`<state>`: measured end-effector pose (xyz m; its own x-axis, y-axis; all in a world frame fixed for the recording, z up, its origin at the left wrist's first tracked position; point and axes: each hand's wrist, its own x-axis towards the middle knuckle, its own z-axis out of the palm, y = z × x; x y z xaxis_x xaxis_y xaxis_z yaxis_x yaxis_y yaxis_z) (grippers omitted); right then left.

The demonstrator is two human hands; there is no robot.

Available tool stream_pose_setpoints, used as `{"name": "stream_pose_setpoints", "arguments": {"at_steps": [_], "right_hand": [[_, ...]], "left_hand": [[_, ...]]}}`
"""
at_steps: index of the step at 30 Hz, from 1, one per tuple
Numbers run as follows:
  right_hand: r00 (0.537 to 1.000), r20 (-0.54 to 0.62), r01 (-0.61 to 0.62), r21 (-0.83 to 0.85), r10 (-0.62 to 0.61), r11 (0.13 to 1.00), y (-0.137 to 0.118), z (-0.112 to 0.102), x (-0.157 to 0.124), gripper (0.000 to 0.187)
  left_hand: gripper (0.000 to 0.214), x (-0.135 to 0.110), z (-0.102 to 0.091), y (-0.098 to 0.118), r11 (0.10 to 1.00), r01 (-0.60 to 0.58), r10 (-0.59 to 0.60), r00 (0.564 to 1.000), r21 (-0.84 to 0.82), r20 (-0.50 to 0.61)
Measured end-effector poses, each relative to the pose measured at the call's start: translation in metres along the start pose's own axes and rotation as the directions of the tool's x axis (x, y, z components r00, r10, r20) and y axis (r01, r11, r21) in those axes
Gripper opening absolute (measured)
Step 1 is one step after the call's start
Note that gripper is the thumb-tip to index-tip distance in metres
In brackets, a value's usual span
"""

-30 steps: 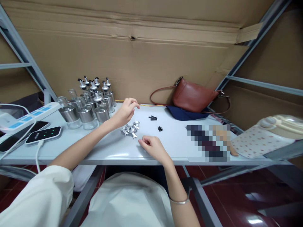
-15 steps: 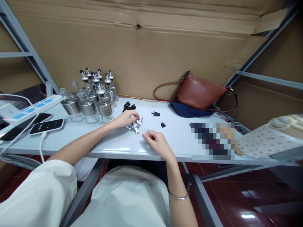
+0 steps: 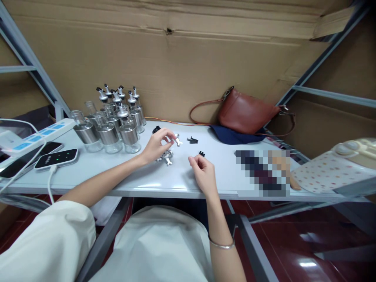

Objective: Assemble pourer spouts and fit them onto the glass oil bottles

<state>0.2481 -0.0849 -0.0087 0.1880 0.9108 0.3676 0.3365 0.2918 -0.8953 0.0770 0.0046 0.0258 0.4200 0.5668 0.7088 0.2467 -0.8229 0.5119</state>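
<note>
Spout (image 3: 178,141), pinched in the left hand (image 3: 158,145), sits ahead and left of the loosely curled right hand (image 3: 205,172) (contents, if any, indeterminable), long axis slanting roughly toward the latter.

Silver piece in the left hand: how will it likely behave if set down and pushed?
The silver piece looks stiff, given its metallic sheen. Small enough for a fingertip pinch by the left hand, it's probably light. Its forked end may hinder rolling.

Workshop bench (image 3: 173,179) with loose parts (image 3: 168,158)
</note>
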Motion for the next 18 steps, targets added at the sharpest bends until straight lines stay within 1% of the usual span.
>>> {"name": "stream_pose_setpoints", "arguments": {"at_steps": [1,2,5,7,9,12,14,16,18], "right_hand": [[1.0,-0.031,0.002,0.034,-0.001,0.999,0.001,0.0,0.0,0.032],[0.999,-0.036,0.007,0.063,-0.005,0.998,0.001,0.0,0.0,0.03],[0.999,0.03,0.032,0.114,-0.035,0.993,0.0,-0.001,-0.002,0.024],[0.999,0.031,0.039,0.135,-0.043,0.99,-0.001,-0.001,-0.003,0.021],[0.999,-0.026,0.039,0.171,-0.035,0.984,-0.001,0.0,-0.002,0.019],[0.994,-0.108,0.054,0.245,-0.028,0.968,0.001,0.0,0.0,0.023],[0.982,-0.189,0.069,0.282,-0.015,0.957,0.002,0.0,0.002,0.023],[0.958,-0.285,0.074,0.295,0.014,0.953,0.004,-0.001,0.002,0.022],[0.946,-0.322,0.061,0.275,0.032,0.96,0.003,-0.003,0.002,0.023]], "left_hand": [[0.007,-0.004,0.004,0.007,0.998,-0.052,0.052,0.999,-0.025,-0.012],[0.006,-0.008,0.009,0.013,0.994,-0.105,0.104,0.994,-0.034,-0.014],[0.007,-0.021,0.021,0.029,0.965,-0.26,0.26,0.966,0.022,-0.007],[0.008,-0.026,0.025,0.033,0.947,-0.316,0.316,0.949,0.053,0.004],[0.009,-0.027,0.027,0.032,0.94,-0.338,0.337,0.941,0.055,0.029],[0.013,-0.027,0.025,0.028,0.943,-0.327,0.32,0.942,0.06,0.104],[0.014,-0.027,0.024,0.026,0.942,-0.328,0.315,0.938,0.075,0.142],[0.014,-0.027,0.023,0.025,0.946,-0.316,0.305,0.943,0.076,0.131],[0.021,-0.028,0.023,0.025,0.963,-0.266,0.26,0.959,0.044,0.11]]}}
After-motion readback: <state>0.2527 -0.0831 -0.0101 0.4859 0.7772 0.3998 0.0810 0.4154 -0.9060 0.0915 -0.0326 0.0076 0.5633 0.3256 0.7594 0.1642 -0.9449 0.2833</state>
